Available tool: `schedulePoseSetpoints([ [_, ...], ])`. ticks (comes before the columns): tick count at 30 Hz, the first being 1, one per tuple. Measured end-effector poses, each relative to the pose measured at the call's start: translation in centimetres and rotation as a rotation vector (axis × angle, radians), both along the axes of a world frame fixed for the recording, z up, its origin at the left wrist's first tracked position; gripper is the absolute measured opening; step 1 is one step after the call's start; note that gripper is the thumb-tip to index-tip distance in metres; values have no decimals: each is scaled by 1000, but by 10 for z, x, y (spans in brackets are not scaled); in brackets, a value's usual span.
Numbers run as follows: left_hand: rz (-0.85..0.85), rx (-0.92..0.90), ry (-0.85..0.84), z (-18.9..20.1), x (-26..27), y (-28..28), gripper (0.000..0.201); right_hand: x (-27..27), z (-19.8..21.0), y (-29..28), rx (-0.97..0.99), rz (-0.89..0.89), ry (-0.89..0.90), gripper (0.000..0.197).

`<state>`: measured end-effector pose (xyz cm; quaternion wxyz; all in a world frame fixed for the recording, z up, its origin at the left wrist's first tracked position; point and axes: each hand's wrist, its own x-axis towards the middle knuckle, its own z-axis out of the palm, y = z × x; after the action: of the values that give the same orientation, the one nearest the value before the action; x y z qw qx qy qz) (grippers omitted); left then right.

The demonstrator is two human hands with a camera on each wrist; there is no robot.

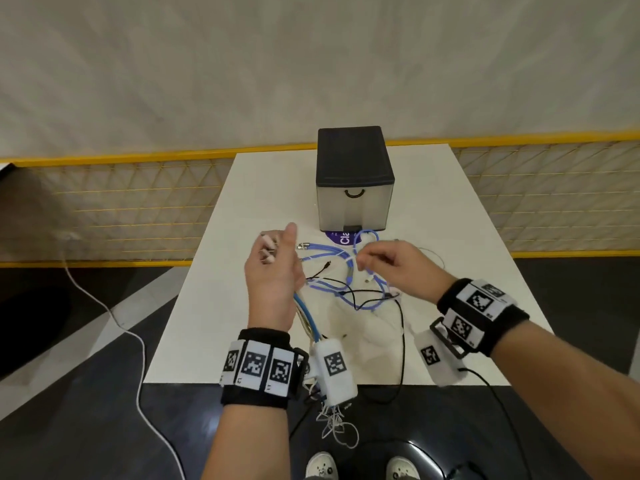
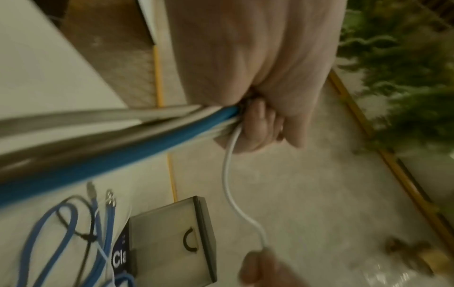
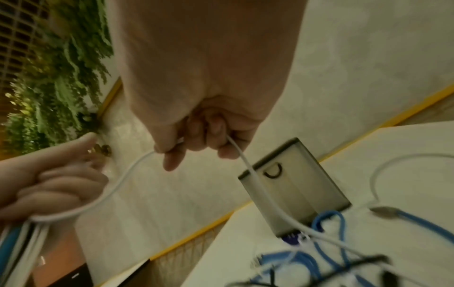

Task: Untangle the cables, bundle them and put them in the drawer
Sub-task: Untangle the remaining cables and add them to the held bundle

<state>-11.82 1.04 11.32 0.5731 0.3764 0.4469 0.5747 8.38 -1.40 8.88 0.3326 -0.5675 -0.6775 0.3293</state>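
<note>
A tangle of blue, black and white cables point(image 1: 349, 282) lies on the white table point(image 1: 450, 271) in front of a small drawer box point(image 1: 355, 181) whose drawer is closed. My left hand point(image 1: 273, 268) is raised at the tangle's left and grips a gathered bundle of cables point(image 2: 137, 136), blue and white, that trails down toward me. My right hand point(image 1: 388, 265) hovers over the tangle and pinches a thin white cable point(image 3: 248, 169). That white cable point(image 2: 230, 184) runs from the left fist across to the right fingers point(image 3: 172, 155).
The drawer box point(image 2: 172, 236) stands on a purple label point(image 1: 341, 239) at the table's far middle. A black cable point(image 1: 401, 341) hangs over the near table edge. A white cord point(image 1: 104, 306) lies on the floor at left. A yellow mesh fence point(image 1: 121, 199) runs behind.
</note>
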Motion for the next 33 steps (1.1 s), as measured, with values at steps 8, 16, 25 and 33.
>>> schedulePoseSetpoints([
  [8, -224, 42, 473, -1, 18, -3, 37, 5, 54, 37, 127, 121, -116, 9],
  [16, 199, 48, 398, -8, -22, 20, 28, 52, 40, 51, 74, 0, -334, 27],
  [25, -68, 329, 648, 4, 34, 10, 22, 1, 79, 61, 316, 268, -344, 23],
  [33, 343, 151, 346, 1, -14, 35, 29, 59, 15, 63, 43, 63, -503, 25],
])
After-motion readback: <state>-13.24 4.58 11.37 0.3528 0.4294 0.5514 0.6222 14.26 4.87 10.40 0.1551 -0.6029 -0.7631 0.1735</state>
